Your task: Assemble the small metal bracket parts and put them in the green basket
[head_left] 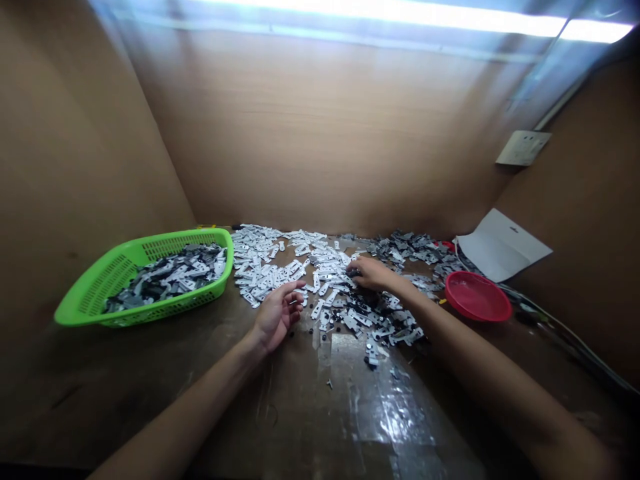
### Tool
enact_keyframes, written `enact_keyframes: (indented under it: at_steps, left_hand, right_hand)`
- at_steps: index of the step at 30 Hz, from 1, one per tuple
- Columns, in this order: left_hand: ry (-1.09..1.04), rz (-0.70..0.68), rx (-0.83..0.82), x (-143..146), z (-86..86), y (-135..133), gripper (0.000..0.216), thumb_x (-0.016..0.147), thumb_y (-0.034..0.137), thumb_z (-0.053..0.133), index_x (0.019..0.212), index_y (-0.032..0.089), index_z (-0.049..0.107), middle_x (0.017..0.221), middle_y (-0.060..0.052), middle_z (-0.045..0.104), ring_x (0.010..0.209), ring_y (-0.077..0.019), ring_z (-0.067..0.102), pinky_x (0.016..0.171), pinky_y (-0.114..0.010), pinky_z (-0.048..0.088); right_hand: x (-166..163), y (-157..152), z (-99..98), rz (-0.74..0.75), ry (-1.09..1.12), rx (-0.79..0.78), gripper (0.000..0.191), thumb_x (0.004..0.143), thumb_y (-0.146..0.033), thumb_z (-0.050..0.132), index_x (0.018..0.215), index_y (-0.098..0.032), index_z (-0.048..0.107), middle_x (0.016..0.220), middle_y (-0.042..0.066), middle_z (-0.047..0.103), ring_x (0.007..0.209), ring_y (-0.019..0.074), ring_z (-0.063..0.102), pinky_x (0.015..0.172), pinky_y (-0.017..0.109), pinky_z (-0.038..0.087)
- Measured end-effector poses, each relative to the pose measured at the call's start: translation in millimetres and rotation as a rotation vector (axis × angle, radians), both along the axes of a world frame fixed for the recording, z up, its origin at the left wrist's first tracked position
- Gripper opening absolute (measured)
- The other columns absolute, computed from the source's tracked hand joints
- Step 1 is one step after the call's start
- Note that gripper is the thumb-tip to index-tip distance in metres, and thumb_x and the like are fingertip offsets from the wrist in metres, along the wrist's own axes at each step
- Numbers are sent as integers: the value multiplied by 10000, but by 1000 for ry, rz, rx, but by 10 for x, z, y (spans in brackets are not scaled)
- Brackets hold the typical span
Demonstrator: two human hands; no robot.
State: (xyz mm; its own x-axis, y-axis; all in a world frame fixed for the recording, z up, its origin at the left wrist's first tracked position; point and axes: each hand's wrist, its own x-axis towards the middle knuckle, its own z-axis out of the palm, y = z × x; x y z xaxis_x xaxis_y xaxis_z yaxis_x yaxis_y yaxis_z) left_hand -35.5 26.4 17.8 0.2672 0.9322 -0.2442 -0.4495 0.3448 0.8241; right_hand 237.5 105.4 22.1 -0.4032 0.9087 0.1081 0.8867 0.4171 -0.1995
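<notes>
The near tabletop (pixel 295 427) lies mostly open; metal pieces (pixel 326 275) crowd beyond.

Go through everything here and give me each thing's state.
Left hand: half open, fingers loosely curled.
Right hand: lowered among the metal parts, grip unclear.
Metal parts: loose, spread in heaps.
Green basket: uncovered, partly filled with metal parts.
Red bowl: upright, uncovered.
White sheet: bent, tilted.
Light: on.

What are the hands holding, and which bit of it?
The left hand looks empty, fingers loosely curled. The right hand is down among the flat pieces, but whether it grips one, or by which part, cannot be told.
</notes>
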Motion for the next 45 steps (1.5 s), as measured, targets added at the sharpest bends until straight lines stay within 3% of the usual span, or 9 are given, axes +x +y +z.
enact_keyframes:
  at_steps: [6, 11, 16, 20, 25, 32, 37, 41, 45]
  left_hand:
    - [32, -88, 22, 29, -9, -41, 292, 763, 324, 604, 1001, 156, 594, 687, 13, 536, 524, -45, 506, 471, -137, 413]
    - [218, -210, 120, 112, -22, -128, 313, 738, 354, 637, 969, 147, 598, 708, -18, 576, 546, -69, 543, 477, -150, 419]
    - [386, -353, 215, 261, -105, -245, 374, 697, 374, 678, 980, 150, 578, 745, -65, 622, 619, -130, 608, 529, -210, 467]
    - [404, -368, 258, 334, -127, -317, 323, 683, 371, 691, 883, 138, 588, 704, -60, 626, 623, -140, 619, 556, -222, 471]
    - [383, -289, 263, 322, -137, -292, 273, 716, 387, 657, 754, 131, 570, 663, -39, 601, 580, -112, 589, 503, -180, 435]
    - [174, -61, 80, 209, -140, -149, 256, 700, 346, 673, 788, 154, 528, 655, 10, 550, 517, -65, 537, 462, -150, 408]
    - [147, -87, 65, 203, -109, -151, 252, 701, 339, 672, 769, 153, 517, 661, 6, 552, 519, -69, 542, 463, -157, 413]
    - [187, -163, 92, 224, -113, -187, 268, 710, 376, 659, 736, 152, 514, 653, 3, 548, 522, -71, 543, 457, -153, 394]
    - [251, -243, 63, 226, -113, -213, 277, 694, 390, 663, 737, 147, 535, 652, -13, 566, 522, -83, 548, 461, -165, 393]
  right_hand:
    - [90, -476, 115, -31, 59, 28, 173, 769, -254, 568, 897, -231, 682, 930, 46, 647, 850, 197, 583, 752, 281, 411]
    - [51, -837, 142, -195, 412, 165, 155, 767, -288, 574, 857, -203, 667, 884, 52, 616, 801, 184, 559, 737, 316, 420]
    - [-198, -1072, 34, -162, 1109, -290, 240, 741, -392, 623, 853, -187, 568, 780, 18, 627, 680, 148, 580, 631, 287, 456]
    - [-443, -1180, -88, -126, 1310, -492, 281, 681, -395, 691, 769, -177, 538, 720, -5, 609, 613, 117, 557, 574, 246, 440]
    - [-497, -1187, -118, -111, 1145, -416, 273, 713, -418, 660, 775, -168, 571, 655, -20, 578, 541, 99, 496, 516, 224, 392]
    - [-335, -1060, -169, 92, 469, 69, 153, 828, -269, 554, 918, -223, 668, 905, 52, 617, 880, 182, 532, 798, 321, 407]
    - [-437, -1048, -253, 167, 170, 138, 169, 823, -277, 554, 931, -236, 677, 928, 70, 609, 896, 208, 493, 764, 323, 404]
    - [-489, -1094, -216, 140, 104, 177, 171, 846, -256, 503, 880, -216, 666, 881, 77, 607, 860, 206, 491, 747, 320, 390]
    - [-414, -1079, -181, 29, 315, 143, 145, 835, -274, 515, 853, -192, 634, 869, 68, 608, 816, 183, 522, 729, 302, 405]
